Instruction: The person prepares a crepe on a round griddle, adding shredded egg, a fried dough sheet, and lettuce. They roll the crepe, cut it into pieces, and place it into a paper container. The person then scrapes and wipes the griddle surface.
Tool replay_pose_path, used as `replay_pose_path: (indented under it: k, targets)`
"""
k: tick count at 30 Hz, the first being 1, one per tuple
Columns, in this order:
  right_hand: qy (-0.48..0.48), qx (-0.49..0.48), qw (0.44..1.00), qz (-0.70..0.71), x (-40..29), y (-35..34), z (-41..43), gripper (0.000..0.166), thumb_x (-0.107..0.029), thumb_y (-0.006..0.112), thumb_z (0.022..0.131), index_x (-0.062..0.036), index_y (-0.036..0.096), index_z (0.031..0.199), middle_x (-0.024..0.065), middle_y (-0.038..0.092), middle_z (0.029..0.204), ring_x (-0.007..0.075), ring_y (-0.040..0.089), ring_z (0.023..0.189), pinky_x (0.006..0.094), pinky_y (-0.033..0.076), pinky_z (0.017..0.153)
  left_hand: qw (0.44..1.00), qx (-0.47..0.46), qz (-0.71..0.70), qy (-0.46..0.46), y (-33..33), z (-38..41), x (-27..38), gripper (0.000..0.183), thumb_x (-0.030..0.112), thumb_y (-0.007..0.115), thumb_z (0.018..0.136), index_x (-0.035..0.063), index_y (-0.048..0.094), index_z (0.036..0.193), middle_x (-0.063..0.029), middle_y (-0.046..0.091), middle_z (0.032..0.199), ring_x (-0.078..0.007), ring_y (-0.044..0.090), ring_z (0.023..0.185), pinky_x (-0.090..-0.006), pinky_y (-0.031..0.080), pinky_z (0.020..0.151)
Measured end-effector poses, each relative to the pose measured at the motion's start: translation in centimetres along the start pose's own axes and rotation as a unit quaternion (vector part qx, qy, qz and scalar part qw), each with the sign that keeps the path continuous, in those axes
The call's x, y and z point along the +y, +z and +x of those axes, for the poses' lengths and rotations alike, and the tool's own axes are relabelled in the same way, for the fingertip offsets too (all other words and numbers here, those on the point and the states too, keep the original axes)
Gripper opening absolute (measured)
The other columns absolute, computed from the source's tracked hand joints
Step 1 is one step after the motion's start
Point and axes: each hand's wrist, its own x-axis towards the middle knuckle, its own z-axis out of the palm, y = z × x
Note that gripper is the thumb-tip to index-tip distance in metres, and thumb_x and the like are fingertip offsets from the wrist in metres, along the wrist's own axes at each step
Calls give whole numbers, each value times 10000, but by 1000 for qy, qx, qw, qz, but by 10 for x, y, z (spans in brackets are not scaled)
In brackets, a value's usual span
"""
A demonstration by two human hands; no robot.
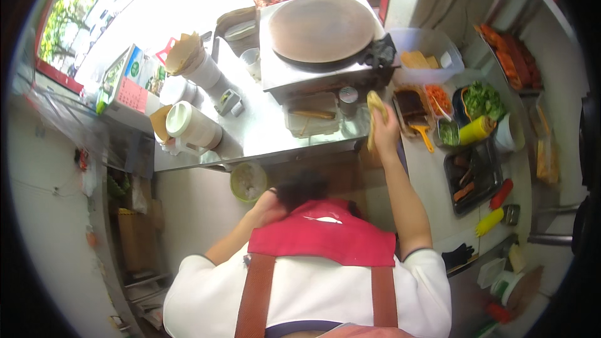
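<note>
My right hand (386, 132) is closed on a folded yellowish cloth (374, 115), at the right end of the steel counter. In front of the red apron (324, 234), my left hand (268, 206) is at chest level. A black blurred item (303, 185) covers or adjoins its fingers; I cannot tell whether it is a worn glove or something held. Just left of the cloth stand a lidded jar (348, 98) and a clear plastic tray (305, 126) with a wooden stick across it. A sauce container (413, 105) with an orange-handled brush (425, 137) lies right of my right hand.
A round griddle plate (324, 28) sits on a steel unit at the back. A white lidded pitcher (192, 124) stands near the counter's front edge (263, 154). Shredded carrot (437, 98), leafy greens (482, 99), squeeze bottles and a black tray (473, 176) occupy the right-hand counter.
</note>
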Motion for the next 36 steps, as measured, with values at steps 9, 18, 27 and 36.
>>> replay_pose_path:
  k: [9,18,27,36]
  targets:
    - [-131,-8,878,-460,-12,183,81,297,-239,579,823,-45,581,1048,133,508,1106,325,520,985,411,468,817,984,6,-101,145,-58,-67,108,320,163,446,937,7,523,1205,-146,532,1255,-270,505,1154,-380,382,1031]
    - [-267,-153,897,-317,-100,239,77,300,-215,601,809,-89,595,1082,113,573,1008,319,556,926,410,460,799,965,-48,-174,193,-58,-56,196,327,161,438,941,-13,512,1207,-166,504,1283,-282,474,1191,-380,362,1049]
    - [-166,-138,973,-80,-117,309,270,318,-272,645,807,-67,654,1050,158,635,994,269,610,930,347,465,821,950,8,-178,257,-55,-49,210,316,216,452,930,-16,523,1133,-239,490,1253,-356,489,1143,-502,373,999]
    - [-55,36,971,-231,-18,125,446,389,-296,589,822,-92,604,1154,161,642,1048,245,613,931,357,468,810,932,134,53,332,-147,-15,167,263,178,462,904,-22,561,1044,-225,542,1194,-360,570,1037,-516,462,907]
